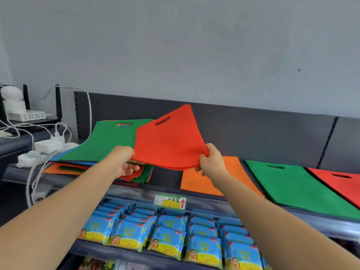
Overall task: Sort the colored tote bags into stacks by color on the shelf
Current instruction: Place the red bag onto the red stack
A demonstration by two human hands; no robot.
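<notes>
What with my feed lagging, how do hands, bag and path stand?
Left hand and right hand grip red tote bag, lifted over mixed pile. Another red bag lies far right. Nothing blocking.

- I see bare shelf (165,178) between the mixed pile (101,141) and the orange bag (194,186).
- A power strip (31,157) and chargers (47,146) crowd the left end.
- The back panel (253,133) closes off the rear.

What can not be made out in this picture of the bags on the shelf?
Head view:
- Mixed pile: lower bags covered by the top green bag.
- Orange bag: partly hidden behind the held red bag and right hand.
- Right-most red bag: cut off by the frame edge.
</notes>
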